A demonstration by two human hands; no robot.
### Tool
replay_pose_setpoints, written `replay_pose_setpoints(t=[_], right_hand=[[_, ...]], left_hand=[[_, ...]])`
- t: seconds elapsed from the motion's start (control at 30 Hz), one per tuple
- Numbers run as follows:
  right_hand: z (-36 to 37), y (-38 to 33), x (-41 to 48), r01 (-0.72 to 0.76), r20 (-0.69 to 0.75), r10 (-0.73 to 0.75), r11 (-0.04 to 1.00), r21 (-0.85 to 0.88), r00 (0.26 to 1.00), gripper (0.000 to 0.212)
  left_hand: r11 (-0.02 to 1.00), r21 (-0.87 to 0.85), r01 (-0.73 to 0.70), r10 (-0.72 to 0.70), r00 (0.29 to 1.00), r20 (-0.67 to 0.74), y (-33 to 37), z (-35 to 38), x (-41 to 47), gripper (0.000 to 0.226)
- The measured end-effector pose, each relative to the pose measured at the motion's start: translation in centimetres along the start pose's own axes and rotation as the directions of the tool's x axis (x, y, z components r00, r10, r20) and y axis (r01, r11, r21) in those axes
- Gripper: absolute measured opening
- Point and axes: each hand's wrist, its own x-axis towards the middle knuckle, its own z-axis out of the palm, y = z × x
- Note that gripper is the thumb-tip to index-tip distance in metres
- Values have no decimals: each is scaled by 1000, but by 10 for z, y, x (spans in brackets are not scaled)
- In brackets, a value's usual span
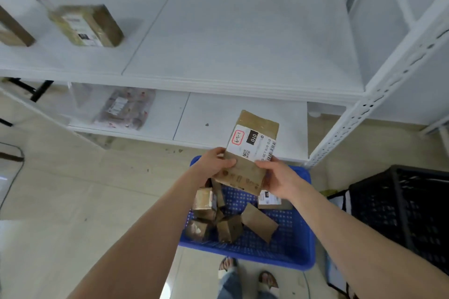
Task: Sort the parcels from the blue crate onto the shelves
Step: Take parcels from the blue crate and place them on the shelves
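Both hands, left hand (217, 164) and right hand (279, 178), pinch the near edges of a flat brown cardboard parcel (250, 153) with a white label, above the blue crate (297, 247). Several boxes (228, 223) remain inside; the white metal shelves (230, 85) hold a few already, so sorting looks partly done.

Both hands, left (213, 165) and right (281, 177), grip labelled parcel (250, 153) above blue crate (291, 238)
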Motion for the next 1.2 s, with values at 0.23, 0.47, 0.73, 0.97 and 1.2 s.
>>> replay_pose_setpoints(t=[0.23,0.47,0.73,0.97,1.2], right_hand=[[19,-51,-50,120,80,-99,939,-322,992,20],[21,-66,-76,170,-107,-215,930,-327,971,40],[31,-71,-96,248,-38,-251,966,-80,967,38],[45,-111,-124,389,3,-391,916,-97,920,47],[74,-165,-163,566,24,-566,820,-89,824,55]], left_hand=[[912,-365,-188,121,973,-197,54,-16,-38,36],[853,-429,-298,138,920,-366,76,-21,-64,26],[825,-456,-334,173,918,-358,99,-19,-90,36],[846,-287,-449,296,844,-447,141,-27,-123,46],[799,-136,-586,452,734,-507,193,-50,-149,47]])
